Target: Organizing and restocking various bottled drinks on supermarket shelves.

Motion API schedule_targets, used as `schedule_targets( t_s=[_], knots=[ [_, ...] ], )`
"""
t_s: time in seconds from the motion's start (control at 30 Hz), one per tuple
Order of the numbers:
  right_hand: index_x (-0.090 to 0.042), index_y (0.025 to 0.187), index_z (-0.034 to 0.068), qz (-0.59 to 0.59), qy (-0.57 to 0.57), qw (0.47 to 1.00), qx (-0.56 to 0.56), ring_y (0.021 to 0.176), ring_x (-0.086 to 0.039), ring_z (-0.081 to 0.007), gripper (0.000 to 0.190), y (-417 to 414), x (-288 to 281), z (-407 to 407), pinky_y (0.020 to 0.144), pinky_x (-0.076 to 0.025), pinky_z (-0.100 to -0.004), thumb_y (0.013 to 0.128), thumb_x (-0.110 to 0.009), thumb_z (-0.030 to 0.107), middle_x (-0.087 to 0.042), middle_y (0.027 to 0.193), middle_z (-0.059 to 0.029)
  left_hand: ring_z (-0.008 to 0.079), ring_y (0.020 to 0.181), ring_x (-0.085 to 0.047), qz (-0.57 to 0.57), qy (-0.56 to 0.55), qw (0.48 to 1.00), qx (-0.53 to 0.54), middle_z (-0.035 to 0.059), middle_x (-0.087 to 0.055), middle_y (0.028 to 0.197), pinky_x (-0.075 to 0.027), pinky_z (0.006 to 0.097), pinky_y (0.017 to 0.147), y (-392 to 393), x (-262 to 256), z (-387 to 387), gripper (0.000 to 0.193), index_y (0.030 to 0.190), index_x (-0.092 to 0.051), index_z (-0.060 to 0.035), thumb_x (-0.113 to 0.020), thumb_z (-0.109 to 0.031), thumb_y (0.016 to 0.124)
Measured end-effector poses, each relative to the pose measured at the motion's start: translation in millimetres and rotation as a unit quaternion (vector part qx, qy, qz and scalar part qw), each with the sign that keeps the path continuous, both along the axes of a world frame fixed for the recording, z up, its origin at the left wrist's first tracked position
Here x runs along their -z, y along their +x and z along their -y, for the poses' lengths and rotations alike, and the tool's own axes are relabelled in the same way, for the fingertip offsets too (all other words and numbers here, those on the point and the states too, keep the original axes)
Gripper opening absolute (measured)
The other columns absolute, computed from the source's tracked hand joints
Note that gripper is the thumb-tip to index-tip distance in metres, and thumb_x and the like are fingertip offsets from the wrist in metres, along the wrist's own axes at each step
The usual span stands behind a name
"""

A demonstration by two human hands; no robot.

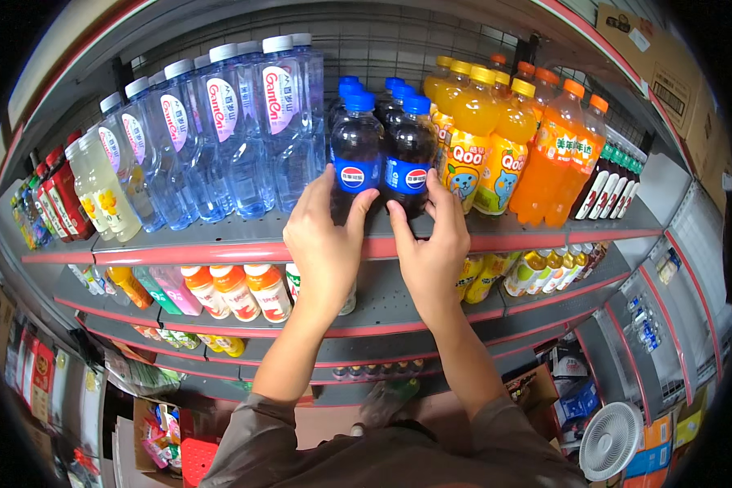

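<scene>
On the upper grey shelf, two front bottles of dark Pepsi cola with blue caps stand upright side by side. My left hand (329, 226) holds the left cola bottle (357, 140), thumb at its front and fingers at its left side. My right hand (433, 238) holds the right cola bottle (410, 143) in the same way, fingers at its right side. More blue-capped cola bottles (349, 83) stand in two rows behind them. Tall clear water bottles (280, 122) are to the left, and Qoo orange drink bottles (473, 131) are close on the right.
The shelf's red front edge (238, 251) runs below my hands. Orange soda bottles (552, 165) and dark bottles with green caps (610, 177) stand farther right. Orange-capped white bottles (235, 293) are on the shelf below. A white fan (611, 440) and an open carton (152, 451) are low down.
</scene>
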State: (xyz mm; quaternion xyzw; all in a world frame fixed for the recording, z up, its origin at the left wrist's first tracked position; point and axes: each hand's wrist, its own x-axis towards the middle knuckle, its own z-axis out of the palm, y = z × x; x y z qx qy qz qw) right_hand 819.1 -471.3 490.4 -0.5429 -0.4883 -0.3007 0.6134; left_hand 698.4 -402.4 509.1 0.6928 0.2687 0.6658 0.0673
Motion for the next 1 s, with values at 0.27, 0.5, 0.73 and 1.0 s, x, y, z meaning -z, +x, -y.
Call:
schedule_targets(
  t_s=[0.27, 0.5, 0.73, 1.0],
  knots=[
    [-0.062, 0.138, -0.004, 0.047, 0.049, 0.997, 0.024, 0.107, -0.068, -0.0368, 0.062, -1.8, 3.2, 0.3, 0.092, -0.056, -0.0421, 0.082, -0.086, 0.008, -0.066, 0.119, -0.0222, 0.0347, 0.091, -0.074, -0.005, 0.011, 1.0, -0.029, 0.0215, -0.073, 0.104, -0.058, 0.0417, 0.081, 1.0, 0.2, 3.9, 0.052, 0.122, -0.068, 0.0067, -0.087, -0.025, 0.085],
    [-0.062, 0.136, -0.005, -0.001, 0.06, 0.998, -0.004, 0.108, -0.066, -0.0372, 0.06, -4.6, 9.7, 6.8, 0.092, -0.055, -0.0429, 0.083, -0.085, 0.011, -0.066, 0.12, -0.0216, 0.0273, 0.108, -0.07, 0.019, 0.047, 0.998, 0.02, 0.0208, -0.072, 0.118, -0.054, 0.0388, 0.097, -3.3, 11.7, 9.1, 0.053, 0.13, -0.061, 0.0073, -0.084, -0.015, 0.088],
    [-0.058, 0.138, -0.006, 0.045, 0.022, 0.998, 0.024, 0.122, -0.059, -0.0417, 0.059, -5.0, 15.4, 18.2, 0.104, -0.05, -0.0477, 0.086, -0.076, 0.016, -0.063, 0.133, -0.025, 0.0307, 0.102, -0.067, -0.031, 0.113, 0.993, 0.033, 0.0186, -0.07, 0.116, -0.053, 0.0406, 0.091, -2.9, 15.1, 3.5, 0.043, 0.128, -0.067, 0.0021, -0.079, -0.006, 0.087],
    [-0.057, 0.14, -0.004, 0.041, 0.011, 0.999, -0.022, 0.126, -0.057, -0.0404, 0.059, -2.5, 20.5, 22.8, 0.105, -0.05, -0.0466, 0.089, -0.075, 0.019, -0.06, 0.139, -0.0233, 0.0269, 0.102, -0.069, -0.038, 0.069, 0.995, 0.054, 0.0167, -0.07, 0.121, -0.056, 0.0371, 0.089, -10.6, 17.6, 6.5, 0.042, 0.132, -0.066, 0.0007, -0.075, -0.004, 0.092]
  ],
)
